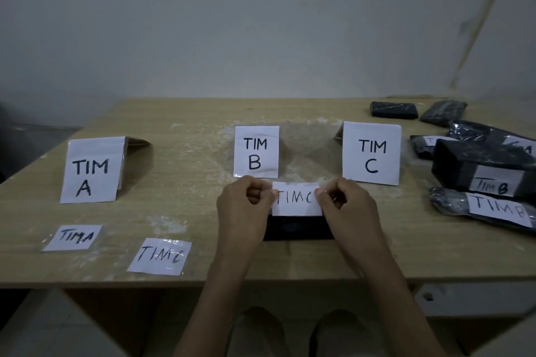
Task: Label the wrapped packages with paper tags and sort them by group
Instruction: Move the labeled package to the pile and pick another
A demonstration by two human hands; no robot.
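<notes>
Three standing signs [92,169] are on the table [179,113], reading TIM A at about ten o'clock from the hands, TIM B at twelve and TIM C at one.

I count three loose paper tags. A TIM A tag [76,238] and a TIM C tag [160,255] lie flat near the front edge at eight to nine o'clock, apart from each other. The third, the held tag [296,198], also reads TIM C. The left hand [243,209] pinches its left end and the right hand [348,206] pinches its right end, fingers curled in on both.

Right under that tag lies one black package [298,229], mostly hidden by the hands and the paper. Whether the tag touches it I cannot tell.

At two to three o'clock there are more dark wrapped packages. Two unlabelled packages [394,110] lie near the back edge. Nearer is a labelled pile [481,165] of at least four, overlapping. Two of them read TIM B, and the other two tags are partly covered or cut off by the picture's edge.

That pile sits just right of the TIM C sign. A clear plastic sheet [307,142] lies between the B and C signs.
</notes>
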